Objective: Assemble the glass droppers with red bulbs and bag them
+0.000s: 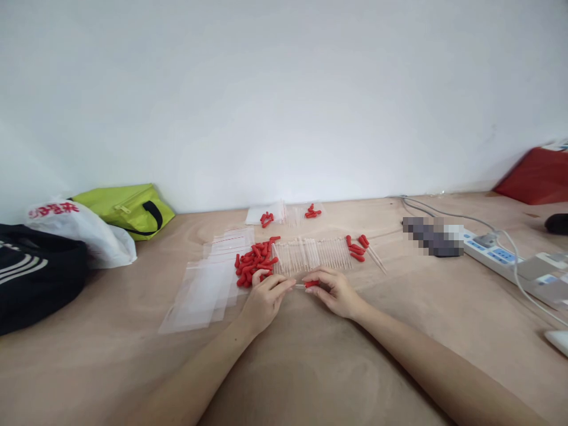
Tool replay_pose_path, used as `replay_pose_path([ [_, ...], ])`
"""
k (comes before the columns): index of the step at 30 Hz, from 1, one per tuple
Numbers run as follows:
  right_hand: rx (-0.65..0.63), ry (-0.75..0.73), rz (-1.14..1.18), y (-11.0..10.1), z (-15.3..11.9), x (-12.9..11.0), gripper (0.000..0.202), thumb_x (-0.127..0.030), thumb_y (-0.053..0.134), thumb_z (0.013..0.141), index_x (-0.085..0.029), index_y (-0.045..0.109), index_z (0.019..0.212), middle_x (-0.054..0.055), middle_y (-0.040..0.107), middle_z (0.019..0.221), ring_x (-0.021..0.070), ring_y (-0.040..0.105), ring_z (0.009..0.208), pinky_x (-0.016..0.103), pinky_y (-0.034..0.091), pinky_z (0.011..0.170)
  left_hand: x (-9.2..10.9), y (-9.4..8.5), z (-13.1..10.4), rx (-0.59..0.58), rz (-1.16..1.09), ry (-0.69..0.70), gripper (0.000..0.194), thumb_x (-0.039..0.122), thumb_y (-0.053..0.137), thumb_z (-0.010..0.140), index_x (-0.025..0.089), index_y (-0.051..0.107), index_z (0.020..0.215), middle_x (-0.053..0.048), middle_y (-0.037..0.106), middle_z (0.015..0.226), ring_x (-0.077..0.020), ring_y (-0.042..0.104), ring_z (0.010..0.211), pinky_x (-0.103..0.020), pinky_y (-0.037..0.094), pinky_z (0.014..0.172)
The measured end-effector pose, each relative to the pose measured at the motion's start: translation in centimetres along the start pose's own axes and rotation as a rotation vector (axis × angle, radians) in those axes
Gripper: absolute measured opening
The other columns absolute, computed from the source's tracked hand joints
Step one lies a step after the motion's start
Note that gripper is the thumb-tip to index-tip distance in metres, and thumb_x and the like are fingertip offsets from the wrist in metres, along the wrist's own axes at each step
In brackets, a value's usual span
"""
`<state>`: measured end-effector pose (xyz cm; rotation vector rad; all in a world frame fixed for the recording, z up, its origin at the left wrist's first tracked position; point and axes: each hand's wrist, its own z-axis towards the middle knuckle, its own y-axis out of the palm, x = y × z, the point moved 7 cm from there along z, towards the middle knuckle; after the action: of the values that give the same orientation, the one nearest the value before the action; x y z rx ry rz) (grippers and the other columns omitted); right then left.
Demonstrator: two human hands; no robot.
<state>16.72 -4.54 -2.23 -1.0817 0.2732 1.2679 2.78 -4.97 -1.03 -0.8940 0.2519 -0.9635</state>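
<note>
The left hand [264, 302] is pinching the left end of a thin pale stick [300, 286], fingertips together; the stick is running sideways, bridging the gap to a small red piece [312, 284], roughly in line with it, and the right hand [337, 293] is clamping that piece between thumb and fingers. Whether the stick is entering it, I can't tell. Containers now: a black bag [39, 284], a white plastic bag [95, 236] and a yellow-green bag [126, 207] are hiding their contents; flat clear bags [193, 296] are overlapping beside the red pile [254, 260]; behind, a red cluster [267, 223] is lying in or on plastic, unclear which.
</note>
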Motion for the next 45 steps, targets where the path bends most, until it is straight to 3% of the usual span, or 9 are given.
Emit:
replay_pose_path([
  [12,-0.014,-0.117,-0.029,0.2,-0.1,-0.6,0.017,-0.023,0.045,0.085,-0.022,0.061,0.091,0.004,0.066,0.085,0.0134,0.060,0.078,0.027,0.046,0.071,0.2,0.0,0.1,-0.070,-0.145,-0.024,0.023,0.015,0.037,0.088,0.020,0.060,0.090,0.000,0.067,0.078,-0.0113,0.057,0.068,-0.031,0.027,0.070],
  [18,-0.042,-0.181,-0.191,0.3,-0.1,-0.5,0.015,-0.027,0.048,0.085,-0.023,0.061,0.090,0.002,0.067,0.084,0.0133,0.059,0.075,0.032,0.036,0.072,0.4,0.1,0.0,-0.055,-0.087,-0.026,0.022,0.013,0.039,0.086,0.019,0.061,0.085,0.000,0.067,0.076,-0.0123,0.055,0.065,-0.031,0.026,0.068],
  [25,-0.038,-0.208,-0.437,0.3,-0.1,-0.5,0.012,-0.031,0.052,0.081,-0.026,0.063,0.085,0.000,0.067,0.075,0.0154,0.049,0.072,0.037,0.027,0.074,0.5,0.4,-0.3,-0.041,-0.015,-0.026,0.022,0.011,0.040,0.084,0.018,0.060,0.082,0.000,0.067,0.073,-0.0126,0.054,0.063,-0.032,0.024,0.067],
  [45,-0.037,-0.185,-0.419,1.0,0.3,-0.8,0.013,-0.031,0.051,0.081,-0.023,0.060,0.079,0.000,0.066,0.073,0.0161,0.052,0.080,0.037,0.024,0.081,1.0,0.8,-0.3,-0.043,0.027,-0.029,0.024,0.011,0.039,0.083,0.019,0.061,0.083,-0.001,0.068,0.071,-0.0129,0.055,0.060,-0.033,0.026,0.066],
])
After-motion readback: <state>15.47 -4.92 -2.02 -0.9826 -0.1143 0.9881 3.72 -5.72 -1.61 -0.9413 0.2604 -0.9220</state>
